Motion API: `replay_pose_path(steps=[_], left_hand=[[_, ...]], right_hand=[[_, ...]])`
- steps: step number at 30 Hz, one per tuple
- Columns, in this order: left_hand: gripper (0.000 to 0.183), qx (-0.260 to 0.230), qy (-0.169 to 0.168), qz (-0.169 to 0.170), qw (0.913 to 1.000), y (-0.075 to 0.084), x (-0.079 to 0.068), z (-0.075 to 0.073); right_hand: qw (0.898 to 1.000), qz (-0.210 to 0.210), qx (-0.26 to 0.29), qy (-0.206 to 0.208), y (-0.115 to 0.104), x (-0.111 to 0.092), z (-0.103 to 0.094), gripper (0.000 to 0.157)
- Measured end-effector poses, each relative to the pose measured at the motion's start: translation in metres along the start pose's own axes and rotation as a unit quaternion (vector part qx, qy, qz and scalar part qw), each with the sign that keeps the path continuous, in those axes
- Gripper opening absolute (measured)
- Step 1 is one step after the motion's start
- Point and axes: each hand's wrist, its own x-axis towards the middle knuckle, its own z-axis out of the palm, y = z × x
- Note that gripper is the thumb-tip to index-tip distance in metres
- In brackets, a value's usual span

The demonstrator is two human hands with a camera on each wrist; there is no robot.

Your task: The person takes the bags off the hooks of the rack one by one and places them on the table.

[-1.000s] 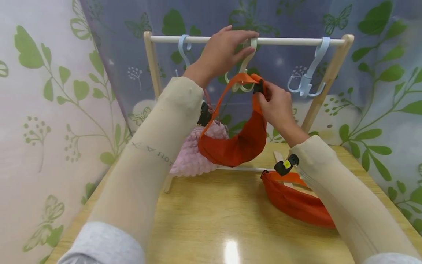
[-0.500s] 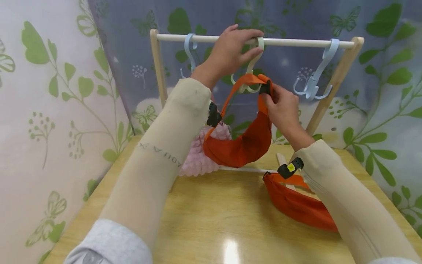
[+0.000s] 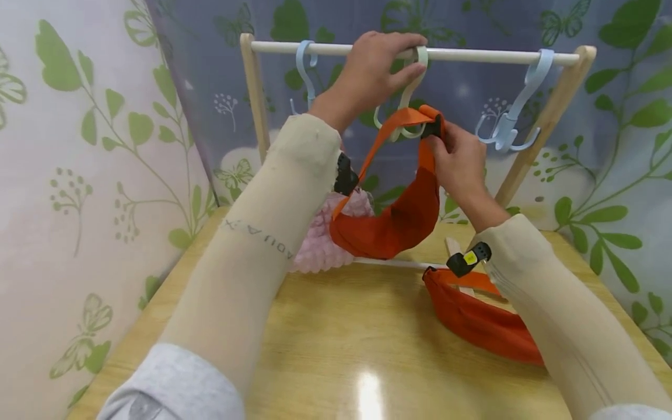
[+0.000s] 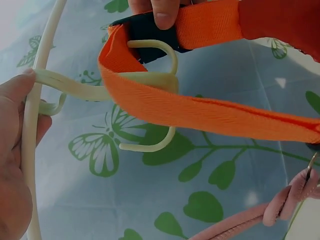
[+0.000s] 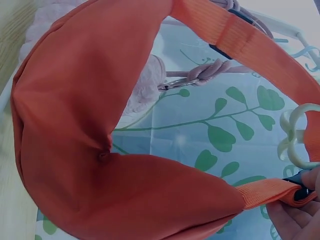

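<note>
Keeping prior grips: left hand [image 3: 371, 65], green hook [image 3: 406, 97]; right hand [image 3: 464, 158], orange bag [image 3: 391, 232]; wrist views only, below left hand, pink knot [image 5: 209, 71].

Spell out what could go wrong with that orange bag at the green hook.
I cannot tell whether the orange strap is seated on the green hook; if not, the orange bag may drop when the right hand lets go. The green hook could also slide along the white bar if the left hand loosens.
</note>
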Motion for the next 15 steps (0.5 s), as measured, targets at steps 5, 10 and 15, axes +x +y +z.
replay_pose_path(steps=[5,10,15], left_hand=[[0.048,-0.002,0.009,-0.005,0.9999,0.002,0.001,-0.004],[0.049,-0.006,-0.002,-0.013,0.9999,0.005,0.0,-0.003],[0.049,0.002,-0.003,-0.019,0.9998,0.003,-0.002,-0.002]], right_hand=[[1.0,0.008,0.007,0.012,-0.008,0.005,-0.009,0.038],[0.999,0.028,0.02,0.019,-0.01,0.006,-0.015,0.038],[0.999,0.014,0.026,0.023,-0.012,0.006,-0.015,0.038]])
